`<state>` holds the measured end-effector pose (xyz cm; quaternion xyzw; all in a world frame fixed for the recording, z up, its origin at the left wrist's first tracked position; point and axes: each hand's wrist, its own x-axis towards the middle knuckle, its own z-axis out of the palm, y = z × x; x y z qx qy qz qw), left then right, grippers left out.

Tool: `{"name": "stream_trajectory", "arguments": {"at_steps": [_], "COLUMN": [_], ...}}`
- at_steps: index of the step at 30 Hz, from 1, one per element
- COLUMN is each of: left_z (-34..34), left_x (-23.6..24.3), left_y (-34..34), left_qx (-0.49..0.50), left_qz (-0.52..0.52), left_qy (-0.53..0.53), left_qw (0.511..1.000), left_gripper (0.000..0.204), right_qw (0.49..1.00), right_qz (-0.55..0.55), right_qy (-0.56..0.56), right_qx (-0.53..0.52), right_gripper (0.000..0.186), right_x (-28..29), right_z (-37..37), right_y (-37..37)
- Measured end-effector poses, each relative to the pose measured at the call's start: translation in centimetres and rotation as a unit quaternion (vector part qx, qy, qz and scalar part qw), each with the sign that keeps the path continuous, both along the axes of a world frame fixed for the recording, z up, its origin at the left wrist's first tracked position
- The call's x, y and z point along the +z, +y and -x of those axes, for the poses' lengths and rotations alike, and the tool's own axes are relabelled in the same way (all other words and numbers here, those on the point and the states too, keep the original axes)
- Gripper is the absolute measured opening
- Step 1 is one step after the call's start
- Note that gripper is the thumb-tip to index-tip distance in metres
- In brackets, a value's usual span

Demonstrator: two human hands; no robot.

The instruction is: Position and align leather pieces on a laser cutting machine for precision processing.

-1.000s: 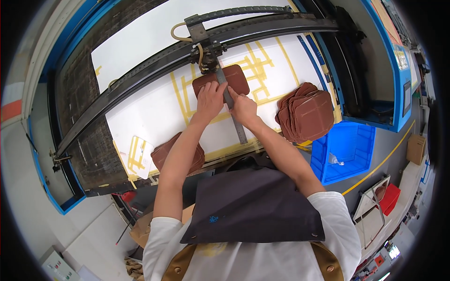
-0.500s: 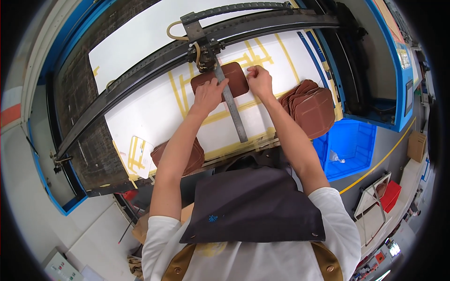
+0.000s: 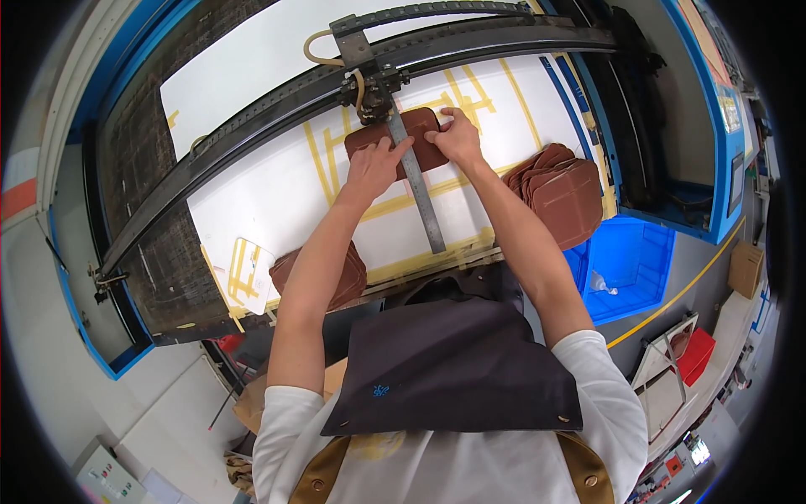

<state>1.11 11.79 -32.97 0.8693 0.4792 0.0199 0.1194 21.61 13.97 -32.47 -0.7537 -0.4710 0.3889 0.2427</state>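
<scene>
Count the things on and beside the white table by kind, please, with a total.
Single brown leather piece, under the left hand and right hand: 1
Stacks of brown leather pieces: 2
Metal ruler: 1
Blue bin: 1
Total: 5

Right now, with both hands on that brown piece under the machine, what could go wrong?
1. Both hands, the left hand and the right hand, press the brown leather piece right beneath the machine head; if it moved, fingers might get hit.
2. The metal ruler lies across the piece; a nudge could shift it off the yellow tape lines.
</scene>
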Motion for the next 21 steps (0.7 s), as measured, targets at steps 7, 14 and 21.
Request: {"name": "stream_trajectory", "arguments": {"at_steps": [7, 14, 21], "left_z": [0.1, 0.2, 0.1], "left_x": [0.0, 0.0, 0.4], "left_y": [-0.1, -0.2, 0.0], "left_qx": [-0.003, 0.0, 0.002], "left_qz": [0.003, 0.007, 0.02], "left_qy": [0.016, 0.008, 0.012], "left_qw": [1.0, 1.0, 1.0], "left_gripper": [0.057, 0.06, 0.062], "right_qw": [0.992, 0.991, 0.986], "right_qz": [0.047, 0.061, 0.048], "right_qy": [-0.098, -0.111, -0.148], "right_qx": [0.069, 0.044, 0.051], "right_gripper": [0.026, 0.018, 0.028], "right_x": [-0.6, -0.1, -0.7], "right_z": [-0.7, 0.0, -0.1], "right_y": [-0.3, 0.0, 0.3]}}
